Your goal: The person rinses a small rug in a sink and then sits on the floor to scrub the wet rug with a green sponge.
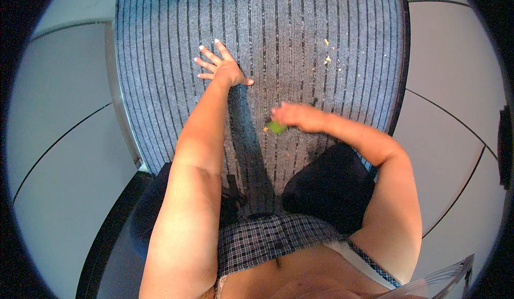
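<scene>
A blue-grey striped carpet mat (160,58) lies on the floor before me. My left hand (225,70) rests palm down on it with the fingers spread, holding nothing. To the right and nearer to my body, my right hand (299,116) is blurred, its fingers curled at a small green object (276,127) low over the mat. Whether this is a brush, a sponge or something else cannot be told. A small orange-yellow crumb (265,129) lies just left of it. Farther up on the right are several pale yellow crumbs (327,60) and tiny light specks.
Large grey floor tiles (445,58) with dark joints flank the mat on both sides. The mat has a dark edging (406,37) on the right. My knees in dark cloth (329,186) are on or over its near part. A dark curved band (108,218) runs at lower left.
</scene>
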The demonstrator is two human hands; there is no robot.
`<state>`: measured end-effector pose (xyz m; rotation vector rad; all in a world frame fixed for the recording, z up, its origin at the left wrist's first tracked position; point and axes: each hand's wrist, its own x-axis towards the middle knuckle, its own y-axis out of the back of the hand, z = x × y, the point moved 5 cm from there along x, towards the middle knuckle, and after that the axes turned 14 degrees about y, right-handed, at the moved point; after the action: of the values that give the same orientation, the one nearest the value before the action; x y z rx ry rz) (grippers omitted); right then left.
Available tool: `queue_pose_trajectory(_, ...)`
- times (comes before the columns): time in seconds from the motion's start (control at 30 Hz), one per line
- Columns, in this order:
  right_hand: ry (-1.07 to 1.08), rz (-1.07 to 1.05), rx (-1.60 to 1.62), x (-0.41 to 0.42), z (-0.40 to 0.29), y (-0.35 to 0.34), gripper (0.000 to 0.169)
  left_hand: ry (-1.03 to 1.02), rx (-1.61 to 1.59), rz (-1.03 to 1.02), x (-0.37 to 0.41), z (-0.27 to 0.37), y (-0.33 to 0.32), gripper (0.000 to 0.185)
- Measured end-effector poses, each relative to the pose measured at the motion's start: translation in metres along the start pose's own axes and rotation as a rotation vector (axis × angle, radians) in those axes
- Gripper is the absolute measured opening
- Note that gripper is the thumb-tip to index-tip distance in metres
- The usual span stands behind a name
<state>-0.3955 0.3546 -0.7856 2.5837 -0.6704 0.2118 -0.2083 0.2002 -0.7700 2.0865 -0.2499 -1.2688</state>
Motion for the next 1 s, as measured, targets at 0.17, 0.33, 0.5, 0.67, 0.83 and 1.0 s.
queue_pose_trajectory(0.17, -0.186, 0.436, -0.277, 0.0, -0.012, 0.07, 0.029, 0.004, -0.015, 0.015, 0.004, -0.002, -0.002, 0.152)
queue_pose_trajectory(0.33, -0.27, 0.969, -0.851, 0.014, 0.021, 0.203, 0.033, 0.004, -0.011, 0.022, 0.004, -0.001, 0.0, 0.151)
queue_pose_trajectory(0.5, -0.41, 1.121, -0.807, 0.006, 0.083, 0.272, 0.025, -0.046, -0.027, 0.034, -0.002, 0.003, 0.002, 0.152)
queue_pose_trajectory(0.67, -0.144, 0.606, -0.663, 0.053, 0.106, 0.173, 0.032, -0.085, -0.055, 0.052, 0.007, -0.005, -0.004, 0.152)
queue_pose_trajectory(0.83, 0.08, -0.132, 0.16, 0.01, -0.014, -0.016, 0.03, -0.073, -0.048, 0.026, 0.003, 0.0, -0.004, 0.153)
queue_pose_trajectory(1.0, -0.271, 0.609, -0.248, 0.012, 0.0, 0.114, 0.032, -0.006, -0.006, 0.028, 0.004, -0.003, -0.001, 0.152)
